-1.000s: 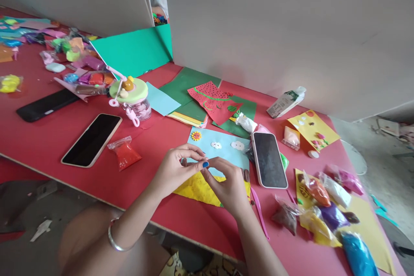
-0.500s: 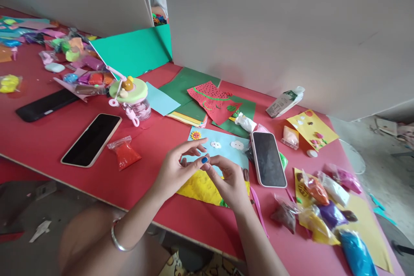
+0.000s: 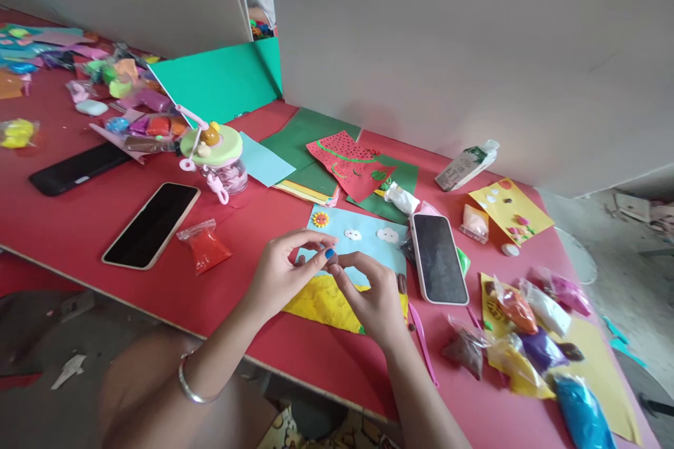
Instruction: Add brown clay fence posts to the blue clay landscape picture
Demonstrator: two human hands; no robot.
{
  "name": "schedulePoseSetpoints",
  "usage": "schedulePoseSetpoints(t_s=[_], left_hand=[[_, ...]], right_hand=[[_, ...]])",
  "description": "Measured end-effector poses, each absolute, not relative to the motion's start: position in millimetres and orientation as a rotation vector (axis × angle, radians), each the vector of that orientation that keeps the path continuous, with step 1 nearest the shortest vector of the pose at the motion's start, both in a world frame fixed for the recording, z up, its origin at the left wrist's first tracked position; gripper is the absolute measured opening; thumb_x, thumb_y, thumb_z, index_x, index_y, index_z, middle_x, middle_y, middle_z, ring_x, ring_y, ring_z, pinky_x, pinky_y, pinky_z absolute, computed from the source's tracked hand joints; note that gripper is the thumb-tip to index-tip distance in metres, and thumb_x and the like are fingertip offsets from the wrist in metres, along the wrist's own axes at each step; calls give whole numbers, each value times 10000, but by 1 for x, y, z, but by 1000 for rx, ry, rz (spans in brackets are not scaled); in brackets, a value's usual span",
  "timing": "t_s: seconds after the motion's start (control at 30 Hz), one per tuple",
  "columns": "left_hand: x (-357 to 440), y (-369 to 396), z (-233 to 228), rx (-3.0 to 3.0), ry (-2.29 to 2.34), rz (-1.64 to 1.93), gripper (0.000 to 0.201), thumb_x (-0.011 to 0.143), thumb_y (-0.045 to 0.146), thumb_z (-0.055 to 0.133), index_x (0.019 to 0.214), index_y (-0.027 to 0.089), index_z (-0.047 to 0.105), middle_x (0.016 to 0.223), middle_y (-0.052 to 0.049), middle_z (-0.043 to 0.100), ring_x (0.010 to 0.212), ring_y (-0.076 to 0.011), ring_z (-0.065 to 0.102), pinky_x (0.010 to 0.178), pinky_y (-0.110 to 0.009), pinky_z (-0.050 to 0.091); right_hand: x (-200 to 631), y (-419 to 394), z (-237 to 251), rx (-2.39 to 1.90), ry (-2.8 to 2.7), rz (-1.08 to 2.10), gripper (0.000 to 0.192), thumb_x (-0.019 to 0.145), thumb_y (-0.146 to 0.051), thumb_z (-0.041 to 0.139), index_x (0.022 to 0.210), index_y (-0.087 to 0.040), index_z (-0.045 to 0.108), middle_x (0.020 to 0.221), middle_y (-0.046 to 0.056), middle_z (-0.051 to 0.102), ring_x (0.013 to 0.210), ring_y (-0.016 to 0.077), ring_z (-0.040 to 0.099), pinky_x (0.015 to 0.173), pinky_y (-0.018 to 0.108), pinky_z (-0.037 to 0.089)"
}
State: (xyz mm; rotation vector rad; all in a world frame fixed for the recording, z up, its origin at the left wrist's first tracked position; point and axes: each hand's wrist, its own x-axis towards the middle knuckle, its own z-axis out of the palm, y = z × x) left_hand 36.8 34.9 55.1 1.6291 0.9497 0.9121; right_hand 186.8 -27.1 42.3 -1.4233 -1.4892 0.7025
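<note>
Pinching a small brown lump (image 3: 332,261) that looks like modeling clay, a person's left hand (image 3: 287,272) and right hand (image 3: 373,289) meet above a handmade picture on a red tabletop (image 3: 253,323). The lump appears dark, smooth and rounded, its full outline covered by the fingertips. Thumb and fingertips of the left hand close on one side of it, the other fingers loosely curved; thumb and forefinger of the right close on the other, the palm hollow. Blue polish marks the left thumbnail, and a silver bangle (image 3: 187,379) circles that wrist.

Beneath the hands, light-blue paper (image 3: 341,219) carries an orange-and-yellow sun (image 3: 320,219) and two white clouds (image 3: 388,234) above a yellow clay layer (image 3: 329,305), with a brown piece (image 3: 402,283) at its right edge.

Just right of the picture lie a pink plastic tool (image 3: 421,344) and a pale-cased smartphone (image 3: 439,259), near bagged clay in brown, purple and blue (image 3: 584,410). To the left rests a bag of red-orange clay (image 3: 206,249); beyond, a watermelon-themed red sheet (image 3: 345,165) overlaps green paper (image 3: 310,130).
</note>
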Motion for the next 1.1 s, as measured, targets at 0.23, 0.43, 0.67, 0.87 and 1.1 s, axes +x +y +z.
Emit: schedulePoseSetpoints(t_s=[0.23,0.43,0.67,0.87,1.1], left_hand=[[34,38,61,1825,908,918,128,818,256,626,881,195,719,914,-46,708,857,-159,651,753,-239,541],[36,35,63,1794,956,879,123,823,262,620,785,176,701,810,-38,699,780,-153,649,671,-225,515],[37,37,60,1753,958,840,142,828,285,613,802,177,702,820,-41,691,786,-156,643,653,-224,507],[35,38,59,1745,980,811,184,833,334,612,829,178,709,851,-50,688,807,-163,642,660,-226,508],[29,44,55,1736,971,715,170,794,340,669,779,184,733,802,-40,696,765,-158,646,667,-226,497]], right_hand=[[186,-28,42,-1433,-1522,642,158,893,-270,553,816,-194,669,745,18,677,690,140,638,660,223,483],[185,-28,39,-1465,-1490,654,138,868,-298,590,906,-193,671,777,22,690,734,150,652,706,235,500],[183,-26,35,-1454,-1277,883,211,856,-383,610,859,-189,692,825,37,730,804,170,679,738,249,518],[181,-24,34,-1423,-1249,905,198,836,-374,633,813,-187,692,789,34,729,774,173,683,739,264,528],[181,-25,35,-1499,-1248,875,202,809,-389,661,805,-193,709,797,41,740,770,182,686,722,266,529]])
